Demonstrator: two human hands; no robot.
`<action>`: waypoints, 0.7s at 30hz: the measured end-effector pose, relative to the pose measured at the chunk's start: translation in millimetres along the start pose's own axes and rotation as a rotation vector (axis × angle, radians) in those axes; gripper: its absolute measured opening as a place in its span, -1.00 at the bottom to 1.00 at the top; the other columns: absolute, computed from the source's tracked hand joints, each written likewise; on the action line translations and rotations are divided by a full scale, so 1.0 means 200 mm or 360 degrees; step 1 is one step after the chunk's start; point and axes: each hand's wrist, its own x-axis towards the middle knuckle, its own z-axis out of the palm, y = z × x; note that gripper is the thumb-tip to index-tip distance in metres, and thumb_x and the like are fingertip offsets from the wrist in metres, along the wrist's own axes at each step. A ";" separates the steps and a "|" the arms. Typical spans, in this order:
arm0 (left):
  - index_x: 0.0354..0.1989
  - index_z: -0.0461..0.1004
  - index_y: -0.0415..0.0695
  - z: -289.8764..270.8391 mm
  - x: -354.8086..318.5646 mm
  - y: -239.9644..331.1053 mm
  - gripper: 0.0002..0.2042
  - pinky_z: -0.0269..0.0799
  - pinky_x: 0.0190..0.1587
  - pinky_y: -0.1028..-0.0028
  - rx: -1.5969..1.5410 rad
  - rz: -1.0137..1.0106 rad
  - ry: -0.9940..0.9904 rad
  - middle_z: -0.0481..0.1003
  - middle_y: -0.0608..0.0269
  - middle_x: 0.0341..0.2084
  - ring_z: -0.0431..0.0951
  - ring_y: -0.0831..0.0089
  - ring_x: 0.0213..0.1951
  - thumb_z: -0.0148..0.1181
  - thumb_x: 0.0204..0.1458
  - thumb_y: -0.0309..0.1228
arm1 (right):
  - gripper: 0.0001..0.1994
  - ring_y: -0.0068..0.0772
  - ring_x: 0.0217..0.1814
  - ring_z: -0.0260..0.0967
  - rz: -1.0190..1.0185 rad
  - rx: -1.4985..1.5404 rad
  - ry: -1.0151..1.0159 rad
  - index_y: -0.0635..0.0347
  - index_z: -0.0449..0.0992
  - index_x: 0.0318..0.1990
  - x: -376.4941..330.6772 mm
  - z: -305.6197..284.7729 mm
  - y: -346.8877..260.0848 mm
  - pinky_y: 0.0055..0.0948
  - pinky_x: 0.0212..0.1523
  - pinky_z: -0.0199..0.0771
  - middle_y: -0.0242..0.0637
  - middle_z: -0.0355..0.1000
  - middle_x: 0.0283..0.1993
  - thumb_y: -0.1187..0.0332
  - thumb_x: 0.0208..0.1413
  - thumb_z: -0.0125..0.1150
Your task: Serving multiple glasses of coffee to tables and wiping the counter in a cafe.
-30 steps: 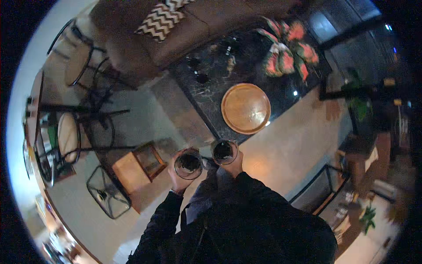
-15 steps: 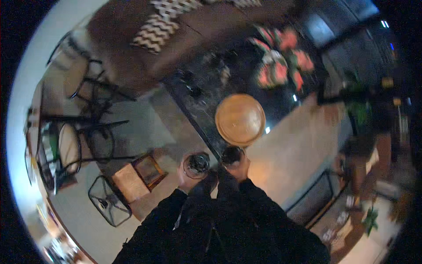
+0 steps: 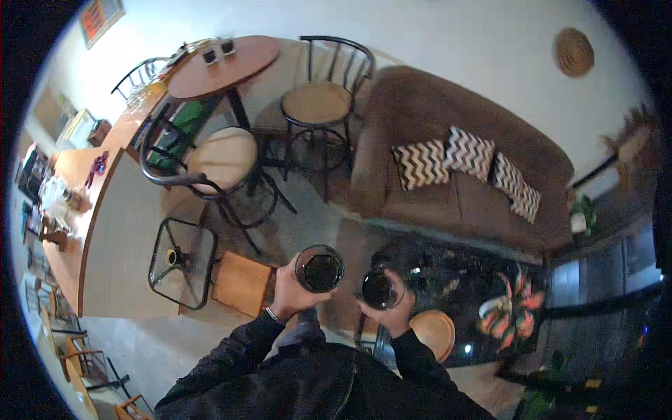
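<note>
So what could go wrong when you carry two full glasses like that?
Both hands are busy: the left hand holds one glass and the right hand holds the other glass. Both look full of dark drink, so a wobble could spill some. The glasses are close together and might clink. Also, the dark table and a wooden stool stand just ahead, easy to bump.

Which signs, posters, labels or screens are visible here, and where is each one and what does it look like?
Framed picture or poster: on the wall at the top left, rectangular, orange and red with blue.
Round woven wall plate: on the white wall at the top right, brown, no writing visible.
No screens or packages are clear enough to tell.
</note>
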 end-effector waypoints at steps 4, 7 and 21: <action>0.01 0.46 -0.31 -0.40 0.28 0.06 -0.27 0.47 0.09 0.36 0.0194 0.0053 0.0144 0.59 0.10 -0.14 0.60 0.36 -0.06 0.60 -0.41 -0.24 | -0.22 -0.29 0.04 0.52 -0.0157 0.0182 -0.0014 0.28 0.43 0.10 0.56 0.33 -0.20 -0.32 0.09 0.50 -0.13 0.53 -0.01 0.20 -0.36 0.68; -0.07 0.47 -0.27 -0.67 0.55 -0.05 -0.34 0.53 -0.04 0.36 0.0229 0.0323 0.0410 0.61 0.06 -0.25 0.66 0.32 -0.15 0.57 -0.39 -0.19 | -0.23 -0.31 0.00 0.52 -0.0393 0.0213 0.0010 0.29 0.45 0.07 1.05 0.57 -0.34 -0.31 0.08 0.49 -0.17 0.55 -0.04 0.19 -0.37 0.67; -0.11 0.51 -0.22 -1.72 1.94 -0.35 -0.40 0.56 -0.14 0.33 0.0761 0.0262 0.0990 0.65 0.08 -0.31 0.69 0.22 -0.21 0.55 -0.36 -0.19 | -0.34 -0.27 -0.07 0.54 -0.0521 0.0467 -0.0498 0.29 0.47 -0.05 2.86 1.44 -0.92 -0.32 -0.03 0.53 -0.14 0.57 -0.11 0.20 -0.33 0.67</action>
